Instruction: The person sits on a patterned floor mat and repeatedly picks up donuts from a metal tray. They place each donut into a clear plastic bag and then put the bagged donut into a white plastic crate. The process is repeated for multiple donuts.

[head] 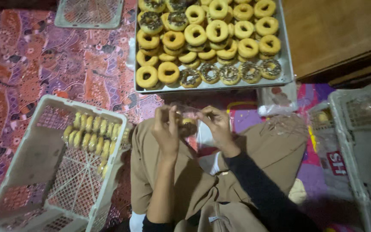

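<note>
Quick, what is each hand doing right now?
Left hand: closed on the clear plastic bag with a round doughnut inside.
Right hand: pinching the same bag's other side.

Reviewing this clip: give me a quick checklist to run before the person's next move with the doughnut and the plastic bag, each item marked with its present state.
1. Both hands on the work: left hand and right hand pinch the clear plastic bag. Ok.
2. Doughnut inside the bag: it shows between the hands, but how far in is blurred. Cannot tell.
3. Bag closed: the mouth is hidden by fingers. Cannot tell.
4. Supply within sight: metal tray ahead holds many doughnuts. Ok.
5. Room for packed ones: white basket at the left holds a few packed rows, mostly bare mesh. Ok.
</note>
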